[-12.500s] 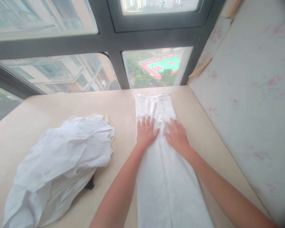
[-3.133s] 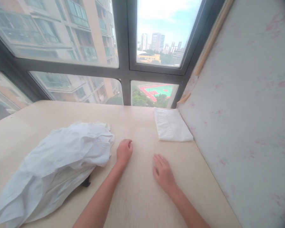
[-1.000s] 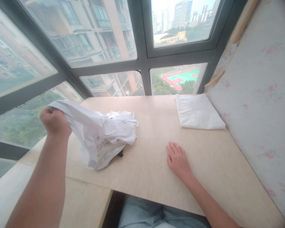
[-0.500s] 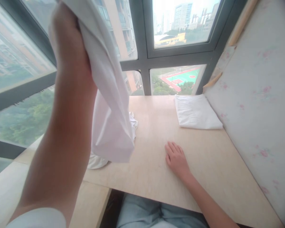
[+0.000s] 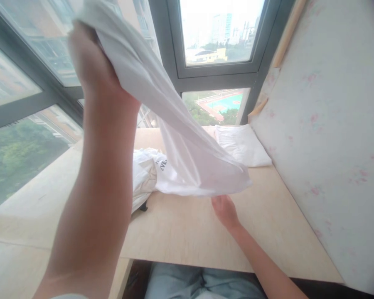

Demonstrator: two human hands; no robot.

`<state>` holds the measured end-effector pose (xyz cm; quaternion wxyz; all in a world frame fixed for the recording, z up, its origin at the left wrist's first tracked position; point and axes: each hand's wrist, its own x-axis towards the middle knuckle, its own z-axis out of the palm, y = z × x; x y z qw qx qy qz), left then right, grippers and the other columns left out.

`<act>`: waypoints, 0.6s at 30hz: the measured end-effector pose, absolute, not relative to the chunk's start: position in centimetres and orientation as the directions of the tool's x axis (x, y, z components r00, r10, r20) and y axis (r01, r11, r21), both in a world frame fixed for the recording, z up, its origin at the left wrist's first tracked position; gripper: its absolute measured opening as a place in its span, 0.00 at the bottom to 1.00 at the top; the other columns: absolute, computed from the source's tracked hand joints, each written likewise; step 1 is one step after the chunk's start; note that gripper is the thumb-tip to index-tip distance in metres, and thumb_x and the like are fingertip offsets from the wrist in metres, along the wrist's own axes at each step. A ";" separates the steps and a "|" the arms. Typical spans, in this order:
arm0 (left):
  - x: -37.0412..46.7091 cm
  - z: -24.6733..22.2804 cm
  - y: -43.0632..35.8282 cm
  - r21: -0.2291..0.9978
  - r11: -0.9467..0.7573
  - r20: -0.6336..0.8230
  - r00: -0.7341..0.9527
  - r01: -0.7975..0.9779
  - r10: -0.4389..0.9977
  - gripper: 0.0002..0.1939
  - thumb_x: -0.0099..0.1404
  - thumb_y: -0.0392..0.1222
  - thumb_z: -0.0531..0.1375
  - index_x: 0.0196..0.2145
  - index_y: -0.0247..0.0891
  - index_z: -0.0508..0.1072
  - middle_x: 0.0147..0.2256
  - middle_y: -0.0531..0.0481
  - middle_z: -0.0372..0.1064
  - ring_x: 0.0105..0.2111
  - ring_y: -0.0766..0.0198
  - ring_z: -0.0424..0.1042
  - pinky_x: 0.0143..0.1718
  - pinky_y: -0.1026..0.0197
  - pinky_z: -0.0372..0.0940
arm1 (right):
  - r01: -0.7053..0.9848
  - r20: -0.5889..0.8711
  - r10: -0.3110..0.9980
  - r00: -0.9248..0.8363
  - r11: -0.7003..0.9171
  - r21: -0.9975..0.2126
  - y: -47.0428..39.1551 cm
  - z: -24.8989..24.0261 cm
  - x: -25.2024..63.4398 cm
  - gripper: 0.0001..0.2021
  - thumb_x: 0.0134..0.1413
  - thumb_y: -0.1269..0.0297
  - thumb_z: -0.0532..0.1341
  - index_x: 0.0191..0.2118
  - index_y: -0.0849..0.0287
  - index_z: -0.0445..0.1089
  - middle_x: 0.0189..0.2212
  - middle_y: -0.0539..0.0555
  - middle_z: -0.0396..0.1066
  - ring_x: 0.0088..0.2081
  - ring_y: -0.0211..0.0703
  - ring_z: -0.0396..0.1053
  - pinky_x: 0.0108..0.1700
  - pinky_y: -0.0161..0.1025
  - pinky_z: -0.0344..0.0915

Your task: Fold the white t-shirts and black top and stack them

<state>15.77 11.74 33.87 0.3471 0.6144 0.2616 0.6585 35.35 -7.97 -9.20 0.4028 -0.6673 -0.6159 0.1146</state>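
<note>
My left hand (image 5: 95, 62), raised high at the upper left, is closed around a bunched white garment (image 5: 187, 137), slightly blurred there. The garment hangs slanting down to the right, and its lower edge spreads just above the table. My right hand (image 5: 226, 211) is low over the table at that lower edge. Its fingertips are covered by the fabric, so I cannot tell whether they grip it. Behind the left forearm lies a crumpled pile of whitish cloth (image 5: 143, 170). Dark printed letters (image 5: 163, 164) show where pile and garment meet; which bears them is unclear.
A folded white cloth (image 5: 244, 145) lies at the back right of the light wooden table (image 5: 187, 232). Along the right runs a flowered wall (image 5: 324, 158). Grey-framed windows (image 5: 218, 70) stand behind and to the left. A small black item (image 5: 143, 206) pokes out beside the pile.
The garment's lower end has swung right and spread out over the table towards my right hand. My right hand, flat on the table before, now has its fingers at the fabric's edge. The view has shifted.
</note>
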 end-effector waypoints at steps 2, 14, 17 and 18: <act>15.1 29.3 8.6 0.725 -0.587 0.577 -0.146 -0.360 0.803 0.15 0.68 0.33 0.40 0.28 0.31 0.62 0.39 0.50 0.69 0.61 0.51 0.62 0.52 0.55 0.65 | 0.695 0.328 0.913 0.245 0.071 -0.716 -8.1 -9.9 35.5 0.17 0.59 0.60 0.52 0.49 0.61 0.70 0.43 0.64 0.74 0.47 0.55 0.72 0.48 0.52 0.70; 7.3 -1.4 -8.3 0.932 0.233 -0.351 -0.543 -0.276 0.763 0.12 0.54 0.44 0.60 0.36 0.36 0.73 0.26 0.53 0.70 0.25 0.65 0.67 0.25 0.65 0.62 | 0.208 0.153 0.889 0.432 0.067 -0.976 -8.8 -8.3 36.6 0.23 0.46 0.58 0.62 0.49 0.62 0.70 0.45 0.64 0.75 0.50 0.57 0.72 0.53 0.51 0.69; 8.2 -2.2 -11.4 0.944 0.318 -0.328 -0.376 -0.090 0.866 0.14 0.50 0.47 0.66 0.31 0.34 0.74 0.23 0.53 0.68 0.23 0.64 0.64 0.23 0.65 0.58 | -0.058 0.092 0.863 0.496 0.139 -0.989 -8.7 -7.3 37.1 0.29 0.50 0.57 0.62 0.58 0.61 0.64 0.52 0.64 0.72 0.55 0.54 0.70 0.56 0.50 0.66; 8.7 -2.2 -12.1 0.948 0.318 -0.296 -0.296 0.028 0.908 0.14 0.51 0.48 0.65 0.31 0.34 0.75 0.24 0.52 0.69 0.24 0.63 0.66 0.25 0.64 0.59 | -0.151 0.067 0.855 0.514 0.167 -0.974 -8.6 -7.1 37.3 0.29 0.52 0.56 0.61 0.59 0.60 0.63 0.53 0.63 0.71 0.55 0.53 0.69 0.56 0.50 0.66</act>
